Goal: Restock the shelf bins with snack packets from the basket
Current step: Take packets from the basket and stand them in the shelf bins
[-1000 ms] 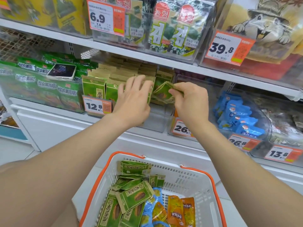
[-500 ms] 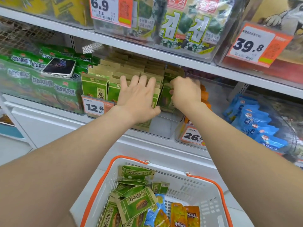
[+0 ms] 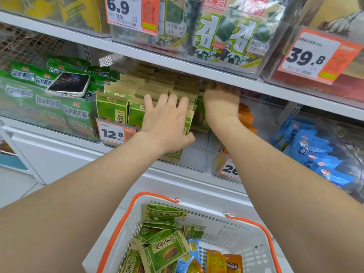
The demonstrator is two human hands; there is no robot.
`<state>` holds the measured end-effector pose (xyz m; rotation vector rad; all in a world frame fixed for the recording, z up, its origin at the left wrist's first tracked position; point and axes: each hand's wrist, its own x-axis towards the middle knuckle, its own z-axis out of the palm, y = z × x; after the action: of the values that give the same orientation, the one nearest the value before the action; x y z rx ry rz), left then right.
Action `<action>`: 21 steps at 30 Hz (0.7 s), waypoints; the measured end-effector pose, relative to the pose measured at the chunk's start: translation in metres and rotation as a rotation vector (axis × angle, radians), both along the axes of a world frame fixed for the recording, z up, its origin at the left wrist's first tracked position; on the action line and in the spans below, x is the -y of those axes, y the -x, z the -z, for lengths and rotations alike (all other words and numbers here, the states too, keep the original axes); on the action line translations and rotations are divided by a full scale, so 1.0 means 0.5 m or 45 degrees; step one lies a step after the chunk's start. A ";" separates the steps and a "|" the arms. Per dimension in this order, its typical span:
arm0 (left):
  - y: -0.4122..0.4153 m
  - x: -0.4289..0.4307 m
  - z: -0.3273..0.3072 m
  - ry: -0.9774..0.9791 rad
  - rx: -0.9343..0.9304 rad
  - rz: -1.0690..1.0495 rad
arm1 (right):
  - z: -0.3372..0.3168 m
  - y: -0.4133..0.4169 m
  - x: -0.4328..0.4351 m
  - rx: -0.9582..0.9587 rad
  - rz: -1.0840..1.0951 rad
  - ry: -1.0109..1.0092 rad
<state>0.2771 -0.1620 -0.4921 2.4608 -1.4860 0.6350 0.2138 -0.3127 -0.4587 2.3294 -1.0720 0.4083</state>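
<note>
A clear shelf bin (image 3: 197, 156) holds rows of green-and-tan seed packets (image 3: 112, 109). My left hand (image 3: 167, 119) lies flat with straight fingers against the front packets and presses them back. My right hand (image 3: 221, 103) reaches deeper into the right side of the same bin. Its fingers are curled at the top of a green packet (image 3: 199, 120) standing there, and the fingertips are hidden under the shelf edge. Below, the white basket with an orange rim (image 3: 122, 219) holds more green packets (image 3: 165, 251), plus some orange and blue ones.
A phone (image 3: 70, 84) lies on the green bags in the left bin. Orange packets (image 3: 246, 119) fill the bin to the right, and blue packets (image 3: 311, 150) the bin beyond that. The upper shelf board (image 3: 256, 83) hangs low over my right hand. A 12.8 price tag (image 3: 114, 133) fronts the bin.
My right hand has carried the green packet from in front of the bin deep into its right side. My left hand has flattened against the front packets.
</note>
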 end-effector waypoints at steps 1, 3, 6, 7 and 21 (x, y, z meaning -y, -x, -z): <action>0.000 -0.001 0.000 -0.001 0.000 0.000 | 0.003 0.007 -0.008 -0.047 -0.008 0.035; 0.002 -0.004 0.000 0.001 -0.003 0.006 | 0.003 0.022 -0.020 -0.117 -0.027 0.075; 0.002 -0.007 0.000 0.010 -0.002 0.010 | 0.012 0.031 -0.035 -0.265 -0.107 0.033; 0.002 -0.008 0.000 0.012 -0.002 0.010 | 0.018 0.032 -0.039 -0.345 -0.130 0.010; 0.001 -0.014 -0.002 -0.002 -0.062 0.049 | 0.045 0.033 -0.052 -0.890 0.025 -0.052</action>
<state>0.2764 -0.1549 -0.4909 2.4249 -1.5122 0.5623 0.1974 -0.2866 -0.4814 2.2163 -0.7495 -0.4202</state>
